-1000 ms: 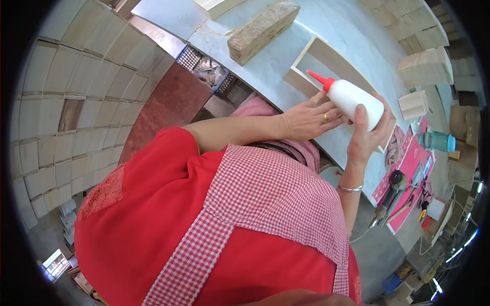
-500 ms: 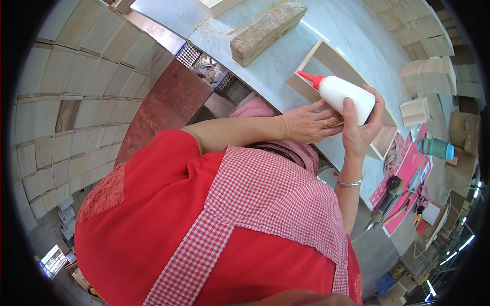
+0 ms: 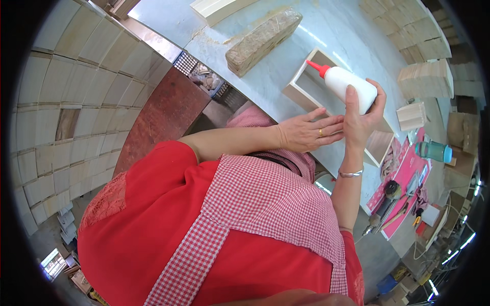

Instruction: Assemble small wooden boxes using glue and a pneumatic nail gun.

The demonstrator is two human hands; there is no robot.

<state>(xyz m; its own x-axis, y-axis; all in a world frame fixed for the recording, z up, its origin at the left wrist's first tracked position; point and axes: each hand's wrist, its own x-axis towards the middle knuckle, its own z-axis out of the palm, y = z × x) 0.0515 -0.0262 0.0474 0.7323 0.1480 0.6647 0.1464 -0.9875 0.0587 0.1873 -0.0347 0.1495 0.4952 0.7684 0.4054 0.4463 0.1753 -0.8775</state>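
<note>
A white squeeze bottle [image 3: 341, 85] with a red pointed nozzle is gripped in my right hand [image 3: 363, 112], thumb along its near side and fingers behind. It tilts with the nozzle toward the upper left. My left hand [image 3: 309, 131] is stretched out flat, its fingertips up against the heel of my right hand. Nothing shows in it. Beneath the bottle, an open wooden box frame [image 3: 301, 91] rests on the table [image 3: 352, 38]; bottle and hands hide much of its middle.
A tape-wrapped block [image 3: 263, 43] and another pale wooden piece [image 3: 219, 9] lie farther up the table. Wood stacks [image 3: 426, 79] stand at the right, with a teal bottle [image 3: 433, 151] and tools on a pink sheet [image 3: 403, 178]. Stacked boards [image 3: 76, 102] line the left.
The squeeze bottle has shifted slightly right in view, still in my right hand. My left fingers have come down from just beside the bottle to the heel of my right hand.
</note>
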